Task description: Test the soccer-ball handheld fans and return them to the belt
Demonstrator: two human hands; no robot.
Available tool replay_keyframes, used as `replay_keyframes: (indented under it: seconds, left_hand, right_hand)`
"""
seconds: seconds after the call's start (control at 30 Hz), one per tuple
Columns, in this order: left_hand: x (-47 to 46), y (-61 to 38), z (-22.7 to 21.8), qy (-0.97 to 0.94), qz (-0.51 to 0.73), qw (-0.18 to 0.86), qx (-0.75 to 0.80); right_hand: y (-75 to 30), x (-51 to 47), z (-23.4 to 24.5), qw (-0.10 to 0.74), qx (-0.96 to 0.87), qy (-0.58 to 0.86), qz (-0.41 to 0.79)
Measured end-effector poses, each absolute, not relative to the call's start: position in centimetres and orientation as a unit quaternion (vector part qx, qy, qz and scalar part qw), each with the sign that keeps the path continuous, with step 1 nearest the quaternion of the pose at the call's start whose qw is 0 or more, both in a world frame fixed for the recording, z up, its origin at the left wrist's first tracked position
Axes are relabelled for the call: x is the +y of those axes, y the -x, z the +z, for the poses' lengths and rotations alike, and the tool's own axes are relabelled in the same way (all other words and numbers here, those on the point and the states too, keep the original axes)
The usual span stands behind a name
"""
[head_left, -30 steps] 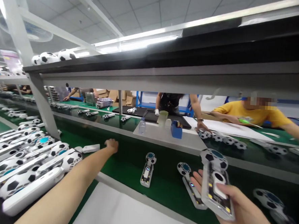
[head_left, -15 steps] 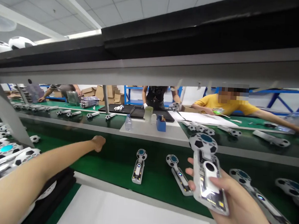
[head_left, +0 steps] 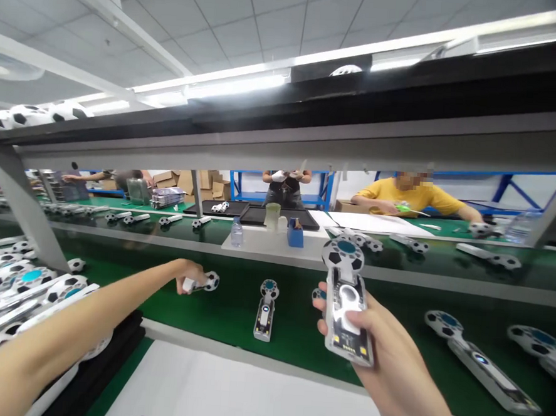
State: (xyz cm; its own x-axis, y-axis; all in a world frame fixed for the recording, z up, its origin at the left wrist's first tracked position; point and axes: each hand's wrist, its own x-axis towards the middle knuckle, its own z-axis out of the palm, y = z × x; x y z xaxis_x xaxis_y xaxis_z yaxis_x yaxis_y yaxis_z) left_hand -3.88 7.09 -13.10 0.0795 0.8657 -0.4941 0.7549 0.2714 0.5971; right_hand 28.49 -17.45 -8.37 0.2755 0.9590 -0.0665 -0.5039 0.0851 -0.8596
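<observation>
My right hand is raised in front of me, closed around a football-patterned handheld device. This has a round black-and-white head with a blue centre, and a clear-faced handle with circuit parts showing. Farther left, my left hand reaches over the green belt, its fingers closed on the white handle of a second football-patterned device. Between my hands a similar device lies face up on the belt. Another one is mostly hidden behind my right hand.
More devices lie on the belt at right, and a pile fills the left side. A white sheet covers the near surface. A shelf beam crosses overhead. Across the belt are co-workers, a bottle and a blue box.
My right hand has moved left and slightly up in view with its device. The device at my left hand now shows beyond the fingers. The view has tilted upward.
</observation>
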Motion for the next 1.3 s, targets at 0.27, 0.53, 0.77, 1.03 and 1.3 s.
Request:
replay_keyframes:
  seconds: [0.27,0.53,0.77,1.03,1.3]
  left_hand:
    - [-5.2,-1.1,-13.3,-0.550,0.336,0.625,0.441]
    - [-13.4,-1.2,-13.5,-0.266,0.444,0.845,0.136]
    - [-13.6,-2.3,-12.4,-0.431,0.517,0.704,0.226]
    - [-12.3,-1.5,-13.5,-0.513,0.471,0.681,0.227]
    - [-11.8,-1.1,-13.4,-0.480,0.442,0.737,0.176]
  right_hand:
    - [-27.7,-17.7,-8.1,0.656,-0.232,0.278,0.663]
    - [-24.4,-17.1,-8.9,0.635,-0.235,0.148,0.721]
    - [-21.0,-16.4,-11.5,0.629,-0.463,0.395,0.484]
    - [-20.0,-15.1,-13.0,0.616,-0.468,0.388,0.501]
    - [-20.0,-14.9,-12.8,0.590,-0.461,0.341,0.569]
